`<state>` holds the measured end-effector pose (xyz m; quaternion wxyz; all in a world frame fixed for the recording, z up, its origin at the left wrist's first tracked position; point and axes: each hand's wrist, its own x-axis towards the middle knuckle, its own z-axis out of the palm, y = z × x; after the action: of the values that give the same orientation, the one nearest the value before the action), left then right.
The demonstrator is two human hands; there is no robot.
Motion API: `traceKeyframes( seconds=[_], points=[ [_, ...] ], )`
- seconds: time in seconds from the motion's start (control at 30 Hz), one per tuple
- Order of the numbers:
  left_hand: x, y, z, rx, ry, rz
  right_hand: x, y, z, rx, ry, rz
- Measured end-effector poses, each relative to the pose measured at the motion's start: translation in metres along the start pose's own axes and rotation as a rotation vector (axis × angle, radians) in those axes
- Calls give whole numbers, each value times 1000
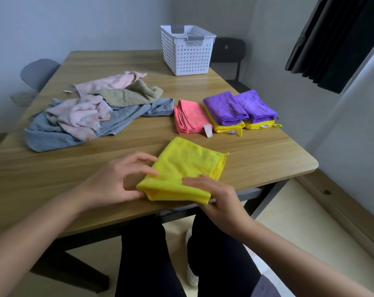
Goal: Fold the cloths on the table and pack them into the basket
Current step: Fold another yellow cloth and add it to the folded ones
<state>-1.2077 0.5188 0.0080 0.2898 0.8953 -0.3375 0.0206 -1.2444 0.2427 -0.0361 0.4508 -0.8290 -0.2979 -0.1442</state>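
Head view has me looking down on the yellow cloth (188, 168), which lies on the counter (121, 65) well on my side of the white basket (188, 52), right at the near edge. My left hand (115, 179) is at the cloth's left side, forefinger tip on top and thumb against the near-left corner in a light pinch, the other fingers spread and lifted. My right hand (216, 198) is at the near-right corner, its fingers pressed together flat on top with the thumb tucked under the edge, so it pinches too. The cloth is folded at least once, its doubled hem facing right. I judge its slightly longer axis to run away from me towards the basket, so the next fold would carry the near edge that way, and both hands are equally close. Between the basket and my cloth, a little to the right, sit five folded ones: one coral cloth (190, 116) and two purple cloths (224, 108), each purple on a yellow folded cloth (228, 126). Left of the basket and nearer me is the loose heap (91, 116), four cloths as far as I can count: two pinkish, one olive, one blue. I see none inside the basket.
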Motion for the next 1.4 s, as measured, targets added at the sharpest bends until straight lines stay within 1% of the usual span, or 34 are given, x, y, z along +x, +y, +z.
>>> traceKeyframes(
  seconds=[0.07, 0.13, 0.23, 0.3, 0.37, 0.43, 0.5, 0.57, 0.7, 0.77, 0.87, 0.93, 0.97, 1.0, 1.03, 1.07, 1.1, 1.13, 1.17, 1.2, 1.23, 1.3, 1.37, 1.4],
  points=[
    [7, 2, 4, -49, -14, 24, 9, -8, -10, 167, 14, 175],
    [12, 1, 6, -60, -53, -2, 20, -12, -18, 277, 36, 307],
    [12, -5, 11, 21, -98, -52, 30, -12, -21, 295, 111, 433],
    [17, -3, 15, -52, -35, -53, 34, -10, -22, 301, 107, 478],
    [25, 3, 19, -210, 88, -76, 37, -11, -25, 320, 97, 491],
    [39, 10, 20, -350, 226, -165, 41, -7, -27, 334, 151, 544],
    [60, 8, 22, -423, 290, -286, 47, 0, -29, 315, 218, 625],
    [79, 7, 25, -356, 283, -379, 53, 7, -30, 194, 242, 669],
    [103, 5, 35, -100, 333, -531, 68, 14, -30, -117, 230, 713],
    [103, 4, 40, -18, 354, -564, 74, 15, -26, -209, 226, 738],
    [105, 9, 43, 200, 283, -587, 74, 14, -18, -378, 169, 789],
    [107, 15, 44, 389, 261, -576, 74, 10, -15, -588, 125, 764],
    [107, 19, 44, 451, 281, -545, 73, 10, -16, -690, 141, 700],
    [106, 20, 44, 501, 321, -477, 73, 13, -16, -772, 177, 580],
    [105, 19, 44, 555, 352, -371, 73, 18, -16, -831, 198, 430],
    [104, 16, 45, 601, 373, -246, 74, 22, -17, -835, 196, 270],
    [103, 11, 48, 630, 357, -114, 75, 27, -18, -804, 147, 127],
    [103, 5, 49, 638, 309, 6, 76, 32, -20, -774, 37, 24],
    [102, 1, 49, 643, 265, 95, 77, 34, -22, -756, -99, -23],
    [102, -1, 47, 636, 226, 143, 77, 36, -25, -739, -231, -5],
    [101, -2, 45, 622, 209, 159, 77, 36, -29, -737, -335, 64],
    [96, -3, 42, 653, 186, 109, 74, 38, -37, -761, -444, 221],
    [91, -2, 41, 745, 201, -1, 72, 40, -45, -845, -545, 294],
    [89, 1, 40, 719, 181, -88, 74, 38, -48, -863, -587, 320]
  ],
)
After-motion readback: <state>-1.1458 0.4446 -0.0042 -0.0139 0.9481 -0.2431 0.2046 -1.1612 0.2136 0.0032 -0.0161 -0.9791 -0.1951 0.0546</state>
